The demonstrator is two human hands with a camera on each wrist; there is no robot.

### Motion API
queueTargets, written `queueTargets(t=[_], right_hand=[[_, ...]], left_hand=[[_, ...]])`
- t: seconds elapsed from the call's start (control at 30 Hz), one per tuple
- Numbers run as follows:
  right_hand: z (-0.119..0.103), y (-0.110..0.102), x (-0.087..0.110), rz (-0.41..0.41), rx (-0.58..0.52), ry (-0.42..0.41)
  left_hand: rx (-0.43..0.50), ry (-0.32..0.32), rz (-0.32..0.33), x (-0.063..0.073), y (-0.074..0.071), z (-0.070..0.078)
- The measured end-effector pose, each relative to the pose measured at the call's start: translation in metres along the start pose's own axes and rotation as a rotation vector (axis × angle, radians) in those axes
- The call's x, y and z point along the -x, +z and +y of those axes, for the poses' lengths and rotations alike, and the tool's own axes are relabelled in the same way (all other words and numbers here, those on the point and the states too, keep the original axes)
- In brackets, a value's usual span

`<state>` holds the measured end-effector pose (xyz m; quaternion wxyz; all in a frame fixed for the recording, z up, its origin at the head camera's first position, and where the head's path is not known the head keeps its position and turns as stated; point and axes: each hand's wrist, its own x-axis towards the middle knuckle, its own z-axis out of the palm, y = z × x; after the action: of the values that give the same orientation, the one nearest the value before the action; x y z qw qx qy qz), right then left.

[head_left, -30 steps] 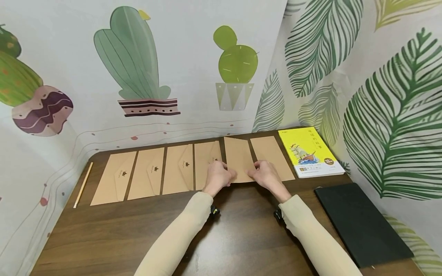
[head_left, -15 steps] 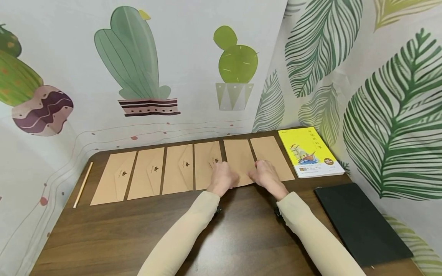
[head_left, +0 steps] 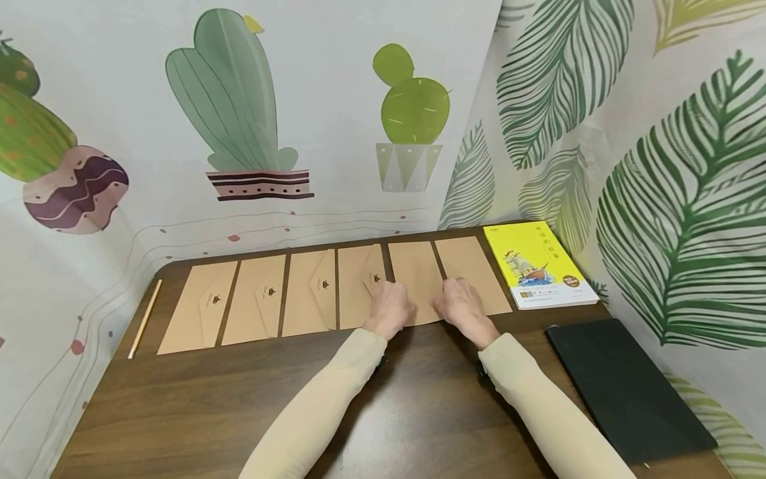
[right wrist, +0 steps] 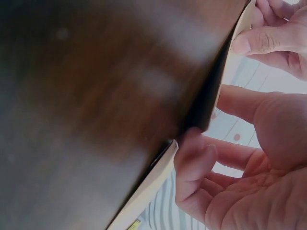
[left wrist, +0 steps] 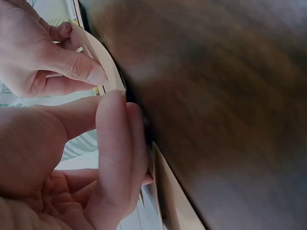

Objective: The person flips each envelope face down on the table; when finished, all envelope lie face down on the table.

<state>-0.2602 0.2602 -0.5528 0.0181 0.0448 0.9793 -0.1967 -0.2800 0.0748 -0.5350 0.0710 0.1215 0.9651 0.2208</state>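
Six kraft-paper envelopes form a row along the back of the table. My left hand [head_left: 390, 307] pinches the near left corner of the fifth envelope [head_left: 414, 266] from the left, a plain brown one. At its near right corner, my right hand [head_left: 463, 309] holds the same envelope between thumb and finger. The near edge bows slightly off the wood in the left wrist view. Just left lies the fourth envelope [head_left: 353, 266], its crown-printed flap partly behind my left hand. The plain sixth envelope [head_left: 473, 266] lies to the right, partly covered by my right hand.
More crown-printed envelopes, such as the leftmost envelope [head_left: 191, 299], continue the row. A wooden stick [head_left: 145, 319] lies at the left end. On the right are a yellow book [head_left: 532, 256] and a black notebook [head_left: 628, 389]. Printed wall coverings [head_left: 335, 100] rise behind the table [head_left: 239, 412].
The fifth envelope has come down from a raised, tilted pose into line with the row and slightly nearer. My left hand has shifted right and closer to the right hand.
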Motion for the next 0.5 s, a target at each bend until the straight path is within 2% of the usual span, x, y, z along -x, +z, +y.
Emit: queueTargets(t=[0.27,0.43,0.5], right_hand=[[0.0,0.003,0.001,0.019,0.033,-0.003],[-0.006,0.0,0.006,0.043,-0.001,-0.011],[-0.015,-0.007,0.013,0.053,-0.031,-0.018]], left_hand=[[-0.062,0.034,0.026,-0.002,0.005,-0.001],[-0.026,0.075,0.055,0.0,0.005,-0.005],[0.004,0.096,0.074,0.0,0.004,-0.01]])
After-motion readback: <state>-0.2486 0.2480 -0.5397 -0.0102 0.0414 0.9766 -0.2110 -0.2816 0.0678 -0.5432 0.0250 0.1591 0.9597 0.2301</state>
